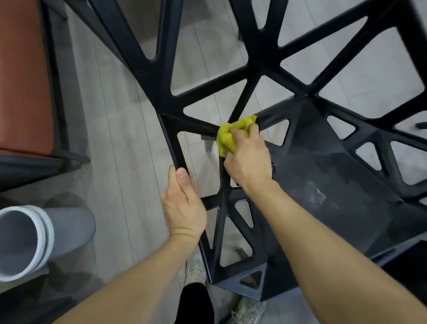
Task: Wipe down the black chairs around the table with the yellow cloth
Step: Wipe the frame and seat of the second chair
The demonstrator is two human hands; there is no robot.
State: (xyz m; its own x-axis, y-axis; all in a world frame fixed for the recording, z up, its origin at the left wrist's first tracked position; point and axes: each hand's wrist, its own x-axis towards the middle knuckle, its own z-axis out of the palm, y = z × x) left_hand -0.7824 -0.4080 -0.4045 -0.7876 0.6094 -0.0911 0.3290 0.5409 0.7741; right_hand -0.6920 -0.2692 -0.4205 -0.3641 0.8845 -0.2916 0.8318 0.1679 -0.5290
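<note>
I am bunching the soft, limp yellow cloth in my right hand, fingers closed around it against a strut junction of the rigid black chair, while my left hand is gripping the frame edge, likely steadying a light, tippable lattice.

Indoor dining or café-style seating area: pale wood-plank floor, black lattice chair at 2 o'clock, brown cushioned seat at 10 o'clock.

Left hand gripping, right hand clenched.
</note>
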